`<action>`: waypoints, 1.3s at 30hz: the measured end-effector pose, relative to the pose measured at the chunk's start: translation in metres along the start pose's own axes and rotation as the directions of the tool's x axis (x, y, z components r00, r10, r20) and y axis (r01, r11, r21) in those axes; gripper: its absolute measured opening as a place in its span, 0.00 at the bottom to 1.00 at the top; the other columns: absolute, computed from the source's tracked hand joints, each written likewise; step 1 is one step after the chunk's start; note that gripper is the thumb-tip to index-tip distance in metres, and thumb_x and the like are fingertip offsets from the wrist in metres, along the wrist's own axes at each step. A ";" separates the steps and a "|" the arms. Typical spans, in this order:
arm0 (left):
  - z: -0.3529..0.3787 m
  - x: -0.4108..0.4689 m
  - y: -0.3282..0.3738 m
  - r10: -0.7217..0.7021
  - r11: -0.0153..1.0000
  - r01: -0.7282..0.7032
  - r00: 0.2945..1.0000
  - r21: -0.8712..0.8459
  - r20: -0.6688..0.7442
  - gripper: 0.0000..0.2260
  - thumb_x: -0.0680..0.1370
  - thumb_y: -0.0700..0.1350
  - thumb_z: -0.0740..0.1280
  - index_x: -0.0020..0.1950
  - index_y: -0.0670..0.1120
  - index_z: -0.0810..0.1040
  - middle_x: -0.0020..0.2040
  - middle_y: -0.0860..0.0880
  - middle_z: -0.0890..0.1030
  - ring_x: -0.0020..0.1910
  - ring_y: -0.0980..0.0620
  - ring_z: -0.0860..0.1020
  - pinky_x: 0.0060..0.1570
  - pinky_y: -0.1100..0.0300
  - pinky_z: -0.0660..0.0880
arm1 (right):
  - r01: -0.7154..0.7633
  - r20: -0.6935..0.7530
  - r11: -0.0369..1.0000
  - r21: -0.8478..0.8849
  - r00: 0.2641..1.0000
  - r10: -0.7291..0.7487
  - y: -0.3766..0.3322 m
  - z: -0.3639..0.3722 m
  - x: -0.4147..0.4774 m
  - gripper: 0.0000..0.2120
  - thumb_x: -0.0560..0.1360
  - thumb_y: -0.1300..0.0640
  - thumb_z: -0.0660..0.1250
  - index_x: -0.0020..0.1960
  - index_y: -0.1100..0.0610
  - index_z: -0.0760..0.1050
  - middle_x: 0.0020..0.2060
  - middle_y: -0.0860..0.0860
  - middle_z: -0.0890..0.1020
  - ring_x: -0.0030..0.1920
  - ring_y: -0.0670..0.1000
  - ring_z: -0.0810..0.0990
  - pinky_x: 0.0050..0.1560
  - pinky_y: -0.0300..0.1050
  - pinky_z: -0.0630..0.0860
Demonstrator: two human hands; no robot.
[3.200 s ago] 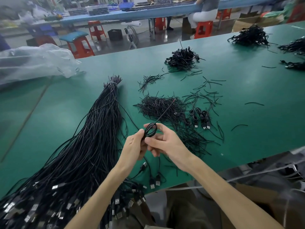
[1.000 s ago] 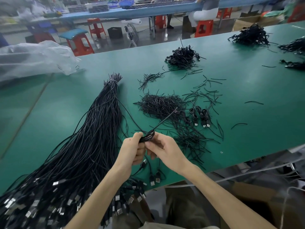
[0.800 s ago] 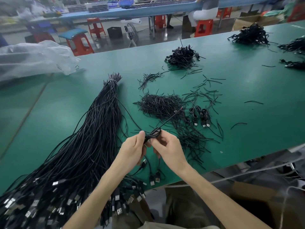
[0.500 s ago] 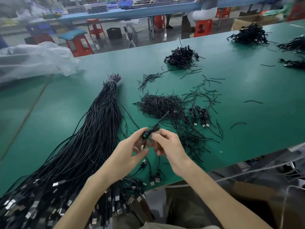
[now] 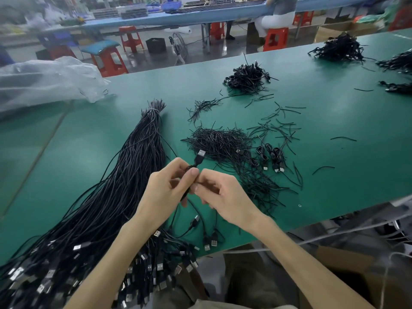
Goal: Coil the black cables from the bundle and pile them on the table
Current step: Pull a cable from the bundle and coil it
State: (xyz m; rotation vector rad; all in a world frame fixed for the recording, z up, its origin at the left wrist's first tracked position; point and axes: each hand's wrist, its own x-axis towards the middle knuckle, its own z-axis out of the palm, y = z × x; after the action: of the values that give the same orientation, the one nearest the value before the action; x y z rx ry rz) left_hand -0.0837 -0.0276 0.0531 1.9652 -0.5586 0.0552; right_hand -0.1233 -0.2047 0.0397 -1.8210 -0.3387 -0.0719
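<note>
A long bundle of black USB cables (image 5: 124,188) lies on the green table (image 5: 334,134), tied at its far end, with its metal plugs fanned out over the near edge. My left hand (image 5: 166,190) and my right hand (image 5: 219,197) meet above the table and together pinch a small coiled black cable (image 5: 196,166). Its USB plug sticks up above my fingers. Three coiled cables (image 5: 270,158) lie side by side to the right.
A heap of short black ties (image 5: 218,141) lies just beyond my hands, with loose ties scattered to the right. Piles of coiled cables (image 5: 247,78) sit further back and at the far right. A crumpled clear plastic bag (image 5: 44,81) lies at the far left.
The open loop between my hands has been squeezed into a tight coil. The long tie that stuck out from it is no longer seen, and the plug now points up.
</note>
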 end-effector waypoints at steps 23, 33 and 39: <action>-0.015 0.000 0.000 -0.007 0.990 -0.020 0.981 0.140 0.192 0.28 0.84 0.61 0.58 0.37 0.41 0.77 0.29 0.47 0.77 0.26 0.57 0.72 0.31 0.64 0.67 | 0.092 0.038 0.981 -0.172 0.996 -0.087 -0.006 -0.015 0.001 0.10 0.83 0.53 0.66 0.44 0.54 0.73 0.31 0.52 0.73 0.32 0.54 0.70 0.34 0.45 0.68; -0.013 0.009 0.005 -0.369 0.803 0.560 0.736 -0.204 0.568 0.23 0.82 0.45 0.54 0.27 0.52 0.71 0.24 0.54 0.60 0.23 0.54 0.58 0.25 0.64 0.57 | 0.392 0.237 0.683 -0.616 0.920 -0.313 -0.025 -0.024 0.000 0.07 0.83 0.58 0.65 0.47 0.58 0.76 0.38 0.45 0.78 0.38 0.49 0.76 0.43 0.46 0.74; -0.009 0.008 -0.011 -0.352 0.724 0.657 0.614 -0.210 0.707 0.17 0.76 0.45 0.57 0.26 0.53 0.69 0.24 0.54 0.62 0.20 0.53 0.64 0.28 0.59 0.54 | 0.529 0.367 0.367 -0.765 0.826 -0.426 -0.021 -0.020 -0.006 0.04 0.79 0.64 0.69 0.47 0.57 0.77 0.37 0.49 0.78 0.36 0.51 0.76 0.38 0.45 0.72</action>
State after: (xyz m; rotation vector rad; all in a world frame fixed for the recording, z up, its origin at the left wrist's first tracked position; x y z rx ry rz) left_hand -0.0701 -0.0192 0.0498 1.5632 -0.3317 -1.0695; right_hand -0.1319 -0.2205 0.0634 -2.6528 -1.0797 -0.6746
